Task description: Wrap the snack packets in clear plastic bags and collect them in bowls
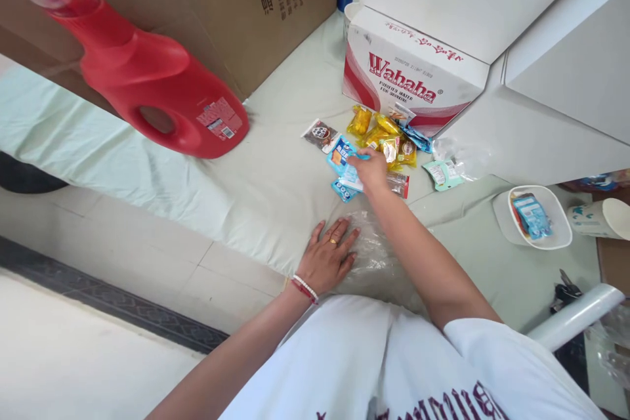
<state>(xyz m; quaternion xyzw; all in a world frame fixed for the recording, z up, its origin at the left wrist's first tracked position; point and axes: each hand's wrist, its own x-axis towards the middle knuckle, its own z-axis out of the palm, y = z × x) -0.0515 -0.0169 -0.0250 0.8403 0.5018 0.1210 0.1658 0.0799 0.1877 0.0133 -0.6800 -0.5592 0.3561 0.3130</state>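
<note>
My right hand reaches into a group of small snack packets, its fingers closed on a blue snack packet. Another blue packet lies just below it, and a dark brown packet is to the left. Yellow wrapped snacks are heaped beyond the hand, against a Wahaha water carton. Flat on the cloth nearer my body rests my left hand, fingers spread and holding nothing. Its fingertips touch or lie beside a clear plastic bag; which one, I cannot tell.
A large red jug stands at left before a brown cardboard box. At right are a white plastic tub with packets inside, a paper cup, keys and a plastic roll. A pale green packet lies nearby.
</note>
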